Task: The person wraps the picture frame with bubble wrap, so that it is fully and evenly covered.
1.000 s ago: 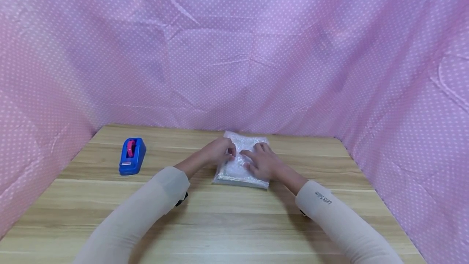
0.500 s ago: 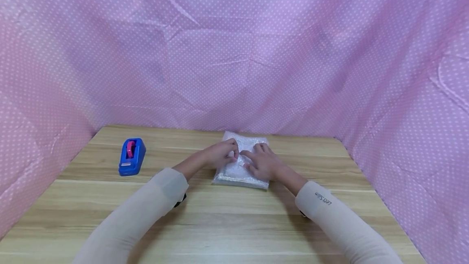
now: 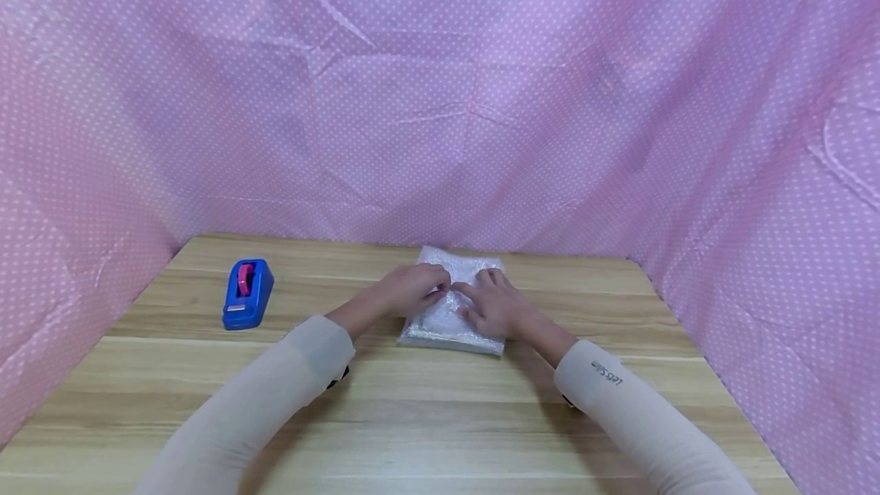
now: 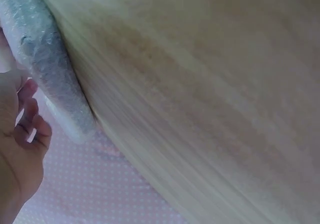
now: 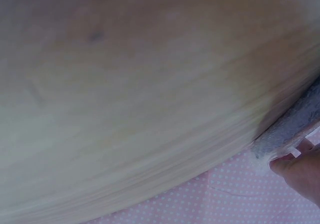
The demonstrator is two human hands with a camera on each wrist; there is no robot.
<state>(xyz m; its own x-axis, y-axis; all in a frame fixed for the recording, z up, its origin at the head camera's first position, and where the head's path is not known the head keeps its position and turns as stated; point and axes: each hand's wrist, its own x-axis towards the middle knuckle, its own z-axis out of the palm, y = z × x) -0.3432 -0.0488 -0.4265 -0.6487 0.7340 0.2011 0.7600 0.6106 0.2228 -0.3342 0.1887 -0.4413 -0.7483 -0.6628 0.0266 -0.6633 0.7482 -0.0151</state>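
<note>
A flat package in clear bubble wrap (image 3: 447, 323) lies near the table's far edge. My left hand (image 3: 412, 289) comes over its left side with bent fingers, and thumb and index finger draw close at the middle of the wrap. I cannot tell whether anything is pinched between them. On the right part of the package my right hand (image 3: 493, 304) rests with spread fingers, its index fingertip close to the left fingertips. The left wrist view shows the wrap's side (image 4: 50, 58) beside curled left fingers; the right wrist view shows right fingers (image 5: 285, 165) at the wrap's edge.
A blue tape dispenser (image 3: 248, 294) with a pink core stands on the left part of the wooden table (image 3: 426, 418). Pink polka-dot cloth (image 3: 440, 136) hangs behind the table and along both sides.
My left hand has shifted slightly right across the wrap, bringing its fingertips closer to the right index finger. The right hand, package and tape dispenser have stayed in place.
</note>
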